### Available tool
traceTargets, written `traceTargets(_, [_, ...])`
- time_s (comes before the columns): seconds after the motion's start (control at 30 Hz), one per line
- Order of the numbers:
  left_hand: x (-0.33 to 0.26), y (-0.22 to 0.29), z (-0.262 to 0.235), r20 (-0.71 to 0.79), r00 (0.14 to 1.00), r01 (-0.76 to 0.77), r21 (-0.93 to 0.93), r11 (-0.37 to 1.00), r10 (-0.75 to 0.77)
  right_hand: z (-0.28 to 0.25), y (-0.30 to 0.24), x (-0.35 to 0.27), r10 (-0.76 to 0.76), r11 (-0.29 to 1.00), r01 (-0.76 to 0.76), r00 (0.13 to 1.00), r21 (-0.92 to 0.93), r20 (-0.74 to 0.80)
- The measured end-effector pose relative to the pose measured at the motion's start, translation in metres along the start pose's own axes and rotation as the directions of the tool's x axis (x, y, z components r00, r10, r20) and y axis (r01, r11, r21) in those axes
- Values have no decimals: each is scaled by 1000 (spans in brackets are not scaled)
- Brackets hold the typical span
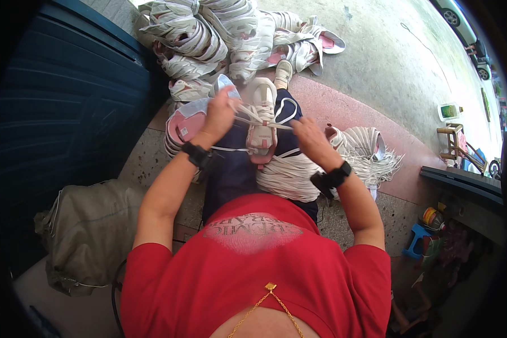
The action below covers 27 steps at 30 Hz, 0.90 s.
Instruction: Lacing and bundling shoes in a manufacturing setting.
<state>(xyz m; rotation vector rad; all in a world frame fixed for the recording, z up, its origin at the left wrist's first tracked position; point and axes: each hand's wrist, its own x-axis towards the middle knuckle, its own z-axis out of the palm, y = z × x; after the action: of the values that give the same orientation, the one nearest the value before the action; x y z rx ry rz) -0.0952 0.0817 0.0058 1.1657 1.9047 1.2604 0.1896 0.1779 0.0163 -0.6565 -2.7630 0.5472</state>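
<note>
A white and pink shoe upper [262, 135] rests over my lap, its white shoelace [285, 107] threaded and looped above the tongue. My left hand [220, 114], to the left of the upper, is closed on strands of the lace, slightly smeared by motion. On the other side my right hand [312, 141] pinches a lace end that runs taut from the upper. A thick bundle of white shoelaces [290, 176] lies across my thigh below it. Close to my left wrist is another upper with a pink lining [192, 125].
Stacks of white uppers [194, 42] stand beyond my knees. More uppers and loose laces [372, 147] lie at the right. A grey-green sack [93, 231] sits at left beside a dark blue door [79, 84]. A wooden stool [452, 141] and blue plastic stool [416, 241] are at right.
</note>
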Motion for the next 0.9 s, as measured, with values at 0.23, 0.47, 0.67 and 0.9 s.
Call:
traceTargets(0.23, [16, -23, -224, -61, 924, 125, -885, 449, -378, -51, 159, -199, 753, 305, -360, 657, 881, 8])
traceTargets(0.47, [-8, -12, -366, -246, 850, 180, -696, 695, -466, -98, 247, -373, 938, -324, 664, 315, 674, 141])
traceTargets(0.67, [12, 13, -335, -224, 907, 227, -454, 861, -357, -66, 242, -301, 956, -133, 244, 288, 961, 59])
traceTargets(0.9, [-14, 5, -107, 394, 832, 471, -129, 873, -391, 2, 52, -59, 689, 210, -549, 670, 809, 276])
